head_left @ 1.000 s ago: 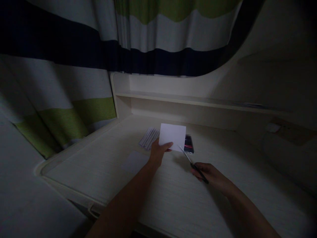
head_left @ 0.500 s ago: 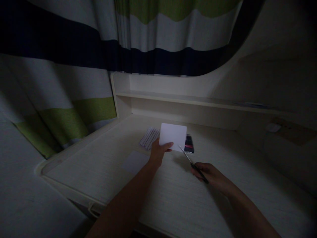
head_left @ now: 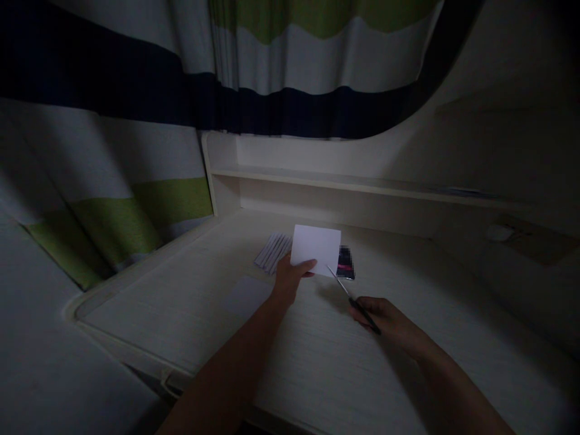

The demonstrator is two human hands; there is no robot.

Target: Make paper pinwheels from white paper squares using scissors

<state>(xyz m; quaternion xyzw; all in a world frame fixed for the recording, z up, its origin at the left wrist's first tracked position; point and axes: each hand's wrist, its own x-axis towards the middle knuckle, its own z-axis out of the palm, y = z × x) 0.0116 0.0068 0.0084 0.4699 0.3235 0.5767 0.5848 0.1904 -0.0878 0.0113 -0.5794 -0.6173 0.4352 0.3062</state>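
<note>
My left hand (head_left: 290, 275) pinches a white sheet of paper (head_left: 316, 244) at its lower left corner, thumb on top, holding it above the desk. In my right hand (head_left: 378, 314) is a pair of scissors (head_left: 343, 291) with dark handles. Its blade tip lies over the lower right part of the sheet; I cannot tell how far apart the blades are. Several folded paper strips (head_left: 273, 252) lie on the desk behind my left hand. Another flat sheet (head_left: 247, 296) rests left of my forearm. A dark phone-like object (head_left: 347, 264), partly blurred, lies behind the held sheet's right edge.
The white desk (head_left: 190, 302) has a raised rim on its left and a drawer handle (head_left: 171, 383) at the front. A low shelf (head_left: 317, 176) runs along the back, with striped curtains (head_left: 312, 109) above. A socket-like fitting (head_left: 501, 232) is at right.
Almost nothing differs. Both hands, the sheet and the scissors stay in nearly the same place; the picture is slightly darker.
</note>
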